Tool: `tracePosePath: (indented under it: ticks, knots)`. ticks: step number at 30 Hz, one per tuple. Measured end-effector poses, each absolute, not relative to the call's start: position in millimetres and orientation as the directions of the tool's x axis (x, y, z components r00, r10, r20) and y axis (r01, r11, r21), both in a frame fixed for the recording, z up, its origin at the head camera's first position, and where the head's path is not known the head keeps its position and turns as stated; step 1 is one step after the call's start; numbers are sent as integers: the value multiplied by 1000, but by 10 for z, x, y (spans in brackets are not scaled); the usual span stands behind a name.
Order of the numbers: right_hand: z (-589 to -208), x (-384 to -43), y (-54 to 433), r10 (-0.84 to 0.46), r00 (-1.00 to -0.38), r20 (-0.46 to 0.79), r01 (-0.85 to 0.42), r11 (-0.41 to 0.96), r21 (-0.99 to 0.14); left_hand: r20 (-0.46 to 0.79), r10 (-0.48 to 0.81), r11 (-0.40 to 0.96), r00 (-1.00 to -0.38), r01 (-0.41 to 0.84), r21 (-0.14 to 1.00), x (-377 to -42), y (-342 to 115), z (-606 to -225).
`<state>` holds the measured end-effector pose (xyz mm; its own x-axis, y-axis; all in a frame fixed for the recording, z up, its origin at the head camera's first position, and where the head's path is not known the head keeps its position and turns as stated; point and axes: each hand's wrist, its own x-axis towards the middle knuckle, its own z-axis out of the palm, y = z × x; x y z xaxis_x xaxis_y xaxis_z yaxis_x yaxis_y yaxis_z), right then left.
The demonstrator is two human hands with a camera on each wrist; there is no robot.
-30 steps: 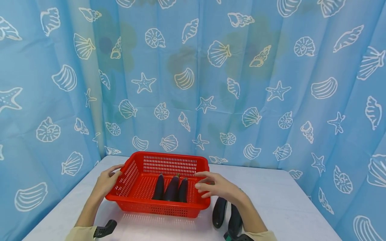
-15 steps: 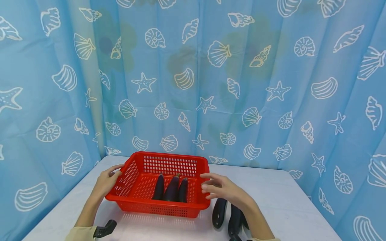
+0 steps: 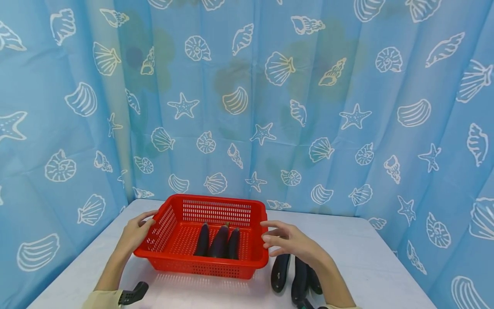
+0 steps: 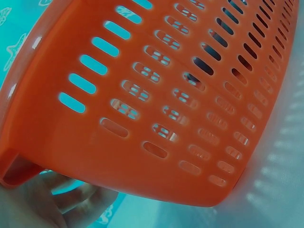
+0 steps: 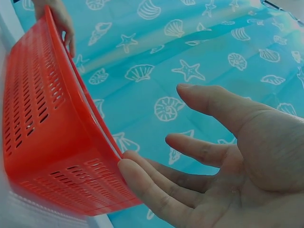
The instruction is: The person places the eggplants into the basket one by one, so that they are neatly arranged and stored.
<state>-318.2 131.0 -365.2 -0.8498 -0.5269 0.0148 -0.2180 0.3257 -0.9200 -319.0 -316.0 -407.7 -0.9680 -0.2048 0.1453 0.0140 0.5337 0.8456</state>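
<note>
A red plastic basket [image 3: 208, 264] with slotted walls stands on the table. Three dark eggplants [image 3: 219, 242] lie side by side inside it. My left hand [image 3: 136, 234] grips the basket's left rim; in the right wrist view its fingers hang over that rim. My right hand [image 3: 289, 242] is at the basket's right end, fingers spread and slightly bent, holding nothing. In the right wrist view its lower fingertips are right at the rim, with the thumb well apart. More eggplants [image 3: 279, 274] lie on the table below the right hand, partly hidden by the right forearm.
The table [image 3: 339, 240] is covered in white cloth. A blue curtain [image 3: 239, 107] with white seashell and starfish prints hangs behind and at both sides. Black straps with camera mounts [image 3: 133, 295] sit at the wrists.
My right hand has moved right, from over the basket's right rim to just beside it, uncovering more of the eggplants on the table. The left hand and basket stay put.
</note>
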Motion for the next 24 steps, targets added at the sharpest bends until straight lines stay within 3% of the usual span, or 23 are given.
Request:
tracePosePath:
  ticks: [24]
  knots:
    - [-3672,-3206,1442,-492,-870,-21,-173,345,-922,143,-208,522,-968,14,853,-3196,-3157,-4095]
